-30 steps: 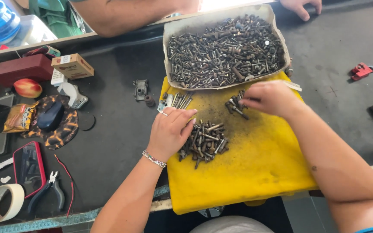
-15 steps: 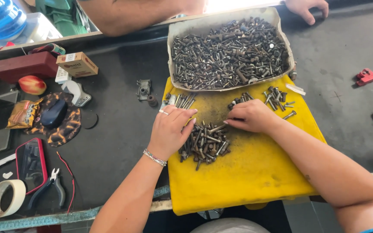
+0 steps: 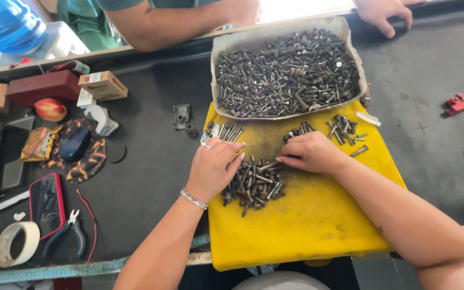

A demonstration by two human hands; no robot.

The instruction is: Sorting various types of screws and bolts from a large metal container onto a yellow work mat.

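While both hands rest on one yellow mat (image 3: 307, 225), the left hand (image 3: 213, 169) lies with fingers together, flat beside one loose heap of bolts (image 3: 256, 182), and the right hand (image 3: 310, 152) touches it with fingers curled. Two smaller bolt groups (image 3: 343, 130) lie near one full tray (image 3: 285, 70).

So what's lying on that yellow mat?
On the yellow mat: a pile of bolts and smaller groups. Both hands cover some bolts, and the tray overlaps its far edge.
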